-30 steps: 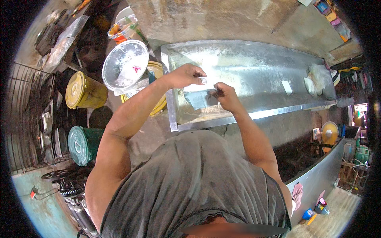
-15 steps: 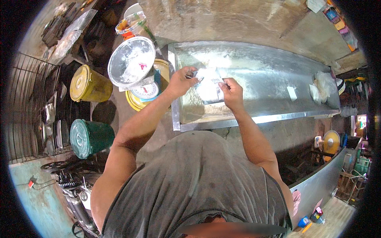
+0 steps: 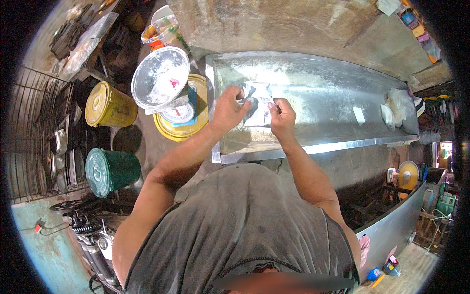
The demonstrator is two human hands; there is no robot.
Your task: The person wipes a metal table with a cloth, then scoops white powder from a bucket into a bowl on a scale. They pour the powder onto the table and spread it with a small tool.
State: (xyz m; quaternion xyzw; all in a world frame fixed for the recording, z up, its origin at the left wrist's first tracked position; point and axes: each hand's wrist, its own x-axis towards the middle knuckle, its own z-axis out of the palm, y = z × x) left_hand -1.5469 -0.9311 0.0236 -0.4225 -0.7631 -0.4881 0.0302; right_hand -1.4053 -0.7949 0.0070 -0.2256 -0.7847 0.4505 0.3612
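Both the left hand [image 3: 227, 109] and right hand [image 3: 282, 117] pinch a small clear plastic bag [image 3: 258, 100] with closed fingers over the metal surface [image 3: 323, 98], apparently mid-handling, contents unclear.

A long metal tray [image 3: 338, 98] lies across in front of me, its near rim just past my chest. Over its left end my left hand [image 3: 227, 109] and right hand [image 3: 283, 116] sit side by side, a plastic bag [image 3: 258, 103] between them. Far right in the tray lie a paper scrap [image 3: 359, 115] and, beyond it, a bundle [image 3: 397, 110]. Left of the tray stands a scale [image 3: 182, 116] with a bowl [image 3: 159, 77] on top. Further left is one bucket [image 3: 108, 104], another bucket [image 3: 110, 171] nearer me, and a wire rack [image 3: 34, 132] at the far left.
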